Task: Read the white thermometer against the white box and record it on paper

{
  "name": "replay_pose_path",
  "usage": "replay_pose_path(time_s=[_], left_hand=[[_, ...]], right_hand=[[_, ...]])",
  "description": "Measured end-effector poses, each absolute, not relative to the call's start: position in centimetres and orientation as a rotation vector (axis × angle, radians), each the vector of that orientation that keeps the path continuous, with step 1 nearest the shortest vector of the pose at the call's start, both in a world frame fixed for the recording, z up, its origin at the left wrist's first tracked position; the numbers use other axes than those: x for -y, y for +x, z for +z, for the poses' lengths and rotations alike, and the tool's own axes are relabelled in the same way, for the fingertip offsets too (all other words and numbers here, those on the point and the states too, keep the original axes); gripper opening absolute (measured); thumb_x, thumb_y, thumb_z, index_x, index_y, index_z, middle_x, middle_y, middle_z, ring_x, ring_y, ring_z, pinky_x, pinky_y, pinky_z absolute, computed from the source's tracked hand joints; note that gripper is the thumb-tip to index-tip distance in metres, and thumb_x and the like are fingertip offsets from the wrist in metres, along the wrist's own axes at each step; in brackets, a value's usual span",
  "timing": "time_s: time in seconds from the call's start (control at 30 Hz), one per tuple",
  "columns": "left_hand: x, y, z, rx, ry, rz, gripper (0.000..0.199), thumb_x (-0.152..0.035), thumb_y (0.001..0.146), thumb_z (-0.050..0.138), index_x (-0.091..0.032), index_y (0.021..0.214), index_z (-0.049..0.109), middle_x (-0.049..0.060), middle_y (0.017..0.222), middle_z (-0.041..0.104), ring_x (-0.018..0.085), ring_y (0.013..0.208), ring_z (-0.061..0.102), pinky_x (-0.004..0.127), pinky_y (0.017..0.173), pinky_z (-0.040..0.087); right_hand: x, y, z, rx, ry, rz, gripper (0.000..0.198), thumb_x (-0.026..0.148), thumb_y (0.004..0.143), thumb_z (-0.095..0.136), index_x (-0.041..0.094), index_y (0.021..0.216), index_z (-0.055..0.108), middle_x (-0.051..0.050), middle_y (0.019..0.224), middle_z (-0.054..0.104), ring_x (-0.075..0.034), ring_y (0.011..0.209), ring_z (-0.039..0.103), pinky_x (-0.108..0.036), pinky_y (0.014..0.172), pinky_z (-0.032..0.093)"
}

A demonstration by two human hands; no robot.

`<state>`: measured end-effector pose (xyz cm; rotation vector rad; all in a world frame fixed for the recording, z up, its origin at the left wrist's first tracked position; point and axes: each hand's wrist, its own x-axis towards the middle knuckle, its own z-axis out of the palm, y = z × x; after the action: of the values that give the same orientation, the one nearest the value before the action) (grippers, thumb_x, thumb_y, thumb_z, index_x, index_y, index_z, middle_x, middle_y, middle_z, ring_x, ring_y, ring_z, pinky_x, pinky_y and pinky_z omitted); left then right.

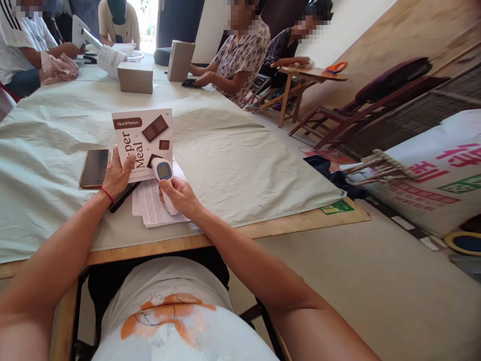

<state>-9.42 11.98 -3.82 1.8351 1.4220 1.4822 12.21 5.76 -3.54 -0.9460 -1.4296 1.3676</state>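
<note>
My left hand (115, 175) grips the lower left side of a white carton (154, 143) printed "NutriMotion", with chocolate pieces pictured on its front. The carton stands tilted above the table. My right hand (182, 197) is wrapped round the handle of a white infrared thermometer (164, 171) with a blue-framed grey screen. The thermometer's head overlaps the carton's lower right corner; I cannot tell whether they touch. Beneath lie sheets of printed or written paper (148, 208) and a black pen (123, 198). A smartphone (94, 168) lies face up left of my left hand.
A pale green cloth (233, 165) covers the table. Farther back stand a low brown box (135, 79), an upright brown box (181, 60) and a white lamp-like object (110, 59). Several people sit around. A folding chair (361, 105) and white sack (432, 165) are at right.
</note>
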Motion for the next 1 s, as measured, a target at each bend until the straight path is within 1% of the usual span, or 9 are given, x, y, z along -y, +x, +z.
replay_pose_path(time_s=[0.13, 0.23, 0.43, 0.57, 0.7, 0.8, 0.87, 0.93, 1.0], left_hand=[[-12.0, -9.6, -3.8, -1.424, 1.846, 1.489, 0.077, -0.086, 0.089, 0.055, -0.021, 0.131, 0.058, 0.017, 0.135, 0.067, 0.036, 0.132, 0.06, 0.055, 0.119, 0.043], [-12.1, -9.8, -3.9, -1.42, 1.861, 1.484, 0.081, -0.087, 0.088, 0.054, -0.021, 0.134, 0.057, 0.017, 0.135, 0.067, 0.036, 0.128, 0.063, 0.055, 0.116, 0.046], [-12.4, -10.4, -4.0, -1.429, 1.955, 1.509, 0.087, -0.092, 0.085, 0.05, -0.019, 0.133, 0.058, 0.019, 0.131, 0.067, 0.036, 0.124, 0.065, 0.055, 0.112, 0.05], [-12.5, -10.6, -4.0, -1.43, 1.972, 1.512, 0.088, -0.092, 0.085, 0.049, -0.019, 0.135, 0.057, 0.021, 0.137, 0.064, 0.037, 0.129, 0.062, 0.056, 0.114, 0.049], [-12.4, -10.7, -3.9, -1.401, 1.982, 1.505, 0.079, -0.087, 0.088, 0.051, -0.024, 0.136, 0.055, 0.017, 0.135, 0.066, 0.034, 0.123, 0.067, 0.051, 0.108, 0.055], [-12.3, -10.7, -3.9, -1.413, 1.986, 1.494, 0.077, -0.085, 0.089, 0.053, -0.024, 0.135, 0.054, 0.017, 0.133, 0.067, 0.035, 0.122, 0.067, 0.053, 0.106, 0.056], [-12.3, -10.7, -3.9, -1.414, 1.992, 1.485, 0.076, -0.085, 0.089, 0.053, -0.024, 0.135, 0.054, 0.017, 0.133, 0.066, 0.035, 0.121, 0.067, 0.054, 0.106, 0.055], [-12.3, -10.7, -4.0, -1.418, 1.992, 1.492, 0.077, -0.085, 0.089, 0.054, -0.023, 0.134, 0.054, 0.017, 0.133, 0.066, 0.035, 0.121, 0.066, 0.054, 0.107, 0.054], [-12.3, -10.6, -4.2, -1.421, 1.984, 1.506, 0.079, -0.086, 0.087, 0.055, -0.022, 0.132, 0.054, 0.017, 0.132, 0.065, 0.034, 0.123, 0.066, 0.053, 0.109, 0.053]], right_hand=[[-5.4, 12.5, -3.1, 1.337, -0.887, 1.314, 0.067, 0.087, 0.064, 0.073, 0.023, 0.075, 0.055, 0.004, 0.061, 0.057, -0.011, 0.055, 0.051, -0.03, 0.056, 0.04], [-5.2, 12.9, -3.0, 1.208, -0.934, 1.199, 0.061, 0.076, 0.061, 0.083, 0.023, 0.077, 0.057, 0.005, 0.06, 0.058, -0.011, 0.056, 0.051, -0.03, 0.059, 0.042], [-5.0, 14.0, -3.5, 1.065, -0.997, 1.13, 0.048, 0.06, 0.065, 0.084, 0.022, 0.081, 0.06, 0.007, 0.059, 0.058, -0.01, 0.054, 0.051, -0.029, 0.057, 0.041], [-5.0, 14.4, -3.4, 1.029, -0.981, 1.121, 0.048, 0.06, 0.065, 0.084, 0.023, 0.083, 0.06, 0.007, 0.058, 0.058, -0.01, 0.053, 0.05, -0.028, 0.056, 0.041], [-5.1, 14.6, -3.3, 1.033, -0.983, 1.104, 0.048, 0.062, 0.066, 0.082, 0.023, 0.083, 0.06, 0.006, 0.059, 0.058, -0.011, 0.053, 0.05, -0.028, 0.056, 0.042], [-5.3, 15.1, -3.4, 1.119, -1.051, 1.053, 0.049, 0.067, 0.071, 0.076, 0.022, 0.085, 0.062, 0.004, 0.061, 0.058, -0.013, 0.056, 0.052, -0.029, 0.057, 0.044], [-5.4, 15.6, -3.5, 1.255, -1.181, 0.926, 0.048, 0.064, 0.076, 0.073, 0.02, 0.093, 0.066, -0.001, 0.071, 0.066, -0.017, 0.066, 0.059, -0.031, 0.063, 0.048], [-5.5, 16.0, -3.7, 1.427, -1.383, 0.694, 0.048, 0.052, 0.081, 0.072, 0.017, 0.112, 0.069, -0.01, 0.096, 0.073, -0.024, 0.085, 0.066, -0.036, 0.074, 0.054], [-5.5, 16.2, -4.0, 1.581, -1.596, 0.438, 0.057, 0.038, 0.083, 0.069, 0.012, 0.133, 0.063, -0.019, 0.121, 0.071, -0.031, 0.106, 0.066, -0.042, 0.086, 0.056]])
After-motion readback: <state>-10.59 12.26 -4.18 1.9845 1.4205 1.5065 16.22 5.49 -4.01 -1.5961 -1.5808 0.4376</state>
